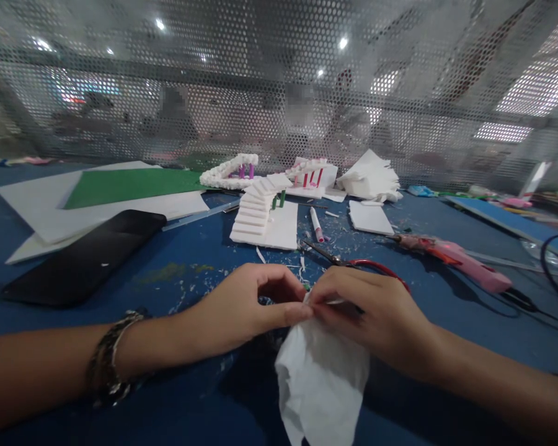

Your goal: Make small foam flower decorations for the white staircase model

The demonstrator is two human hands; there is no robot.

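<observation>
A crumpled white tissue (323,378) hangs down from between my two hands, close to me over the blue table. My left hand (255,300) pinches its upper edge between thumb and fingers. From the other side my right hand (376,310) grips the same edge, fingertips almost touching the left ones. A small green bit shows near the fingertips; I cannot tell what it is. Just behind the right hand lie scissors with red handles (376,265), partly covered. Beyond the hands stands a small white model staircase (253,214) with green posts on a white base.
A black phone (88,257) lies at left, before white sheets and a green sheet (130,188). A pink glue gun (465,260) with its cord lies at right. Farther back are two more white models (230,173), a tissue stack (369,176), and a marker (316,225).
</observation>
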